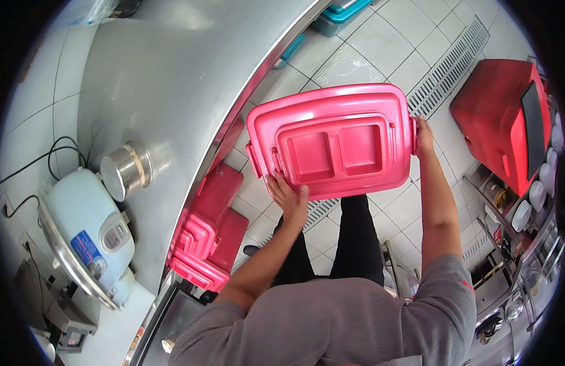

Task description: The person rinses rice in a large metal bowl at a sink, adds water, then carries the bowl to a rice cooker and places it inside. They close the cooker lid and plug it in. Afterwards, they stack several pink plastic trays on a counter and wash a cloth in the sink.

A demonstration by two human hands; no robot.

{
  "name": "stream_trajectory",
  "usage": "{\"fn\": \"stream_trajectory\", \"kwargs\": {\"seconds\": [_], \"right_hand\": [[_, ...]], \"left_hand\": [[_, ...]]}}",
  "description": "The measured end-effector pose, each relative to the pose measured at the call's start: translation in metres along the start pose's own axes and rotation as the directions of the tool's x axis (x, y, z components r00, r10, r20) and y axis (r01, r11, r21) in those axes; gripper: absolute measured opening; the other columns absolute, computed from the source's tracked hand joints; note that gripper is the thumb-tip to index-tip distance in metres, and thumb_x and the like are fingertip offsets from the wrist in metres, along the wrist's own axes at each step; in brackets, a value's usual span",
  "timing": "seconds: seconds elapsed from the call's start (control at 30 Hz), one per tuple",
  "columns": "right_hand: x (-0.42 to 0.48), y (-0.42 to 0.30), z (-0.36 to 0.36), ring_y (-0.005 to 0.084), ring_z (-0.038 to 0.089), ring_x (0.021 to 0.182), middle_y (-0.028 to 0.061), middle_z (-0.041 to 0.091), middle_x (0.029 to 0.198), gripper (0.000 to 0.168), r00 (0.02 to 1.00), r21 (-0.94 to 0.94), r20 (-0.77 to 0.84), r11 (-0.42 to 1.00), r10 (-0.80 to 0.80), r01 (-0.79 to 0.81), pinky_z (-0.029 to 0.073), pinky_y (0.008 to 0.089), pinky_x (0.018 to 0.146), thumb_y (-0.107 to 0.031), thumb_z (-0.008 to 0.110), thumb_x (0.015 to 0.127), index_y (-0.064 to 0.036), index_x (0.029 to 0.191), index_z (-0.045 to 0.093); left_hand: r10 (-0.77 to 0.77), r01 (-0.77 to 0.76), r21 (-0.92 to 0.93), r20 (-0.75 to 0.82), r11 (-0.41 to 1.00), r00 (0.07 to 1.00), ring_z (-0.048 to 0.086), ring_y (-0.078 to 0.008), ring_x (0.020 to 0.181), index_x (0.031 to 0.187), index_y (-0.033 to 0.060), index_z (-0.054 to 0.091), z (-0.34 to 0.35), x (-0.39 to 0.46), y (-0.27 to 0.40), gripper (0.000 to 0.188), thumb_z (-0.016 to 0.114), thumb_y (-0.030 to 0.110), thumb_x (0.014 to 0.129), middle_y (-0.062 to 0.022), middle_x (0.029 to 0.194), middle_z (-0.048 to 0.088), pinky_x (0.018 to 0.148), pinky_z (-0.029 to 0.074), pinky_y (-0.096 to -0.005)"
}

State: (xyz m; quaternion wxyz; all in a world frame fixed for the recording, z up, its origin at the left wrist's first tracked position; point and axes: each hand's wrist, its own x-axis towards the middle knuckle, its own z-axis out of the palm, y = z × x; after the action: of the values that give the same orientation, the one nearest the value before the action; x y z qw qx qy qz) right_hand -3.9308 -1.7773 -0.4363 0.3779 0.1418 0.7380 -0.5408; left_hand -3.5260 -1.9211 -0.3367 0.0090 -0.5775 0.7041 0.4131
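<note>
A pink plastic storage box [332, 183] is before me, seen from above with its lid on. Two square recesses are moulded into the lid, and clip handles sit at its two ends. My right hand [424, 137] is closed around the clip handle at the right end; part of the fingers is hidden. Near the lid's lower left corner lies my left hand [289, 196], its fingers spread over the lid and the thumb apart. The lid hides the box's walls and base, and I cannot tell what supports it from below.
A stainless steel table [172, 82] runs along the left, bearing a metal pot [125, 170] and a pale blue rice cooker [87, 206]. Under its edge are pink boxes [197, 238]. A red insulated bin [495, 119] stands right. Floor drain grates [451, 64] cross the tiles.
</note>
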Motion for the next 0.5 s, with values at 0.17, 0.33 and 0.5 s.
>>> {"fn": "stream_trajectory", "kwargs": {"seconds": [0.17,0.33,0.5], "right_hand": [[-0.002,0.009,0.026,0.0244,0.067,0.090,0.0126,0.068,0.102,0.045,0.923,0.190,0.196,0.911,0.331,-0.367,0.054,0.0403,0.081,-0.045,0.043,0.097,-0.007,0.112,0.061],[-0.054,0.051,0.063,0.0276,0.065,0.095,0.0128,0.068,0.103,0.042,0.948,0.422,0.094,0.850,0.304,-0.315,0.050,0.0430,0.091,-0.042,0.039,0.098,-0.009,0.111,0.061],[-0.132,0.110,0.173,0.0313,0.060,0.108,0.0151,0.063,0.117,0.042,0.968,0.657,0.002,0.729,0.253,-0.192,0.045,0.0488,0.099,-0.034,0.032,0.097,-0.006,0.118,0.056]], "left_hand": [[-0.076,0.078,0.031,-0.067,0.996,0.995,-0.013,-0.0392,0.143,0.150,0.0050,-0.006,0.001,0.014,-0.016,0.108,0.056,0.063,0.083,-0.0224,0.154,-0.016,0.108,-0.006,-0.0627],[0.114,-0.098,0.208,-0.067,0.973,0.991,-0.003,-0.0415,0.143,0.150,0.0042,0.003,-0.074,0.078,-0.032,0.099,0.057,0.057,0.085,-0.0252,0.154,-0.003,0.109,-0.002,-0.0623],[0.068,-0.024,0.139,-0.318,0.990,0.946,0.018,-0.0441,0.137,0.145,-0.0042,0.019,-0.116,0.091,-0.045,0.082,0.062,0.040,0.089,-0.0281,0.146,0.024,0.112,0.009,-0.0544]]}}
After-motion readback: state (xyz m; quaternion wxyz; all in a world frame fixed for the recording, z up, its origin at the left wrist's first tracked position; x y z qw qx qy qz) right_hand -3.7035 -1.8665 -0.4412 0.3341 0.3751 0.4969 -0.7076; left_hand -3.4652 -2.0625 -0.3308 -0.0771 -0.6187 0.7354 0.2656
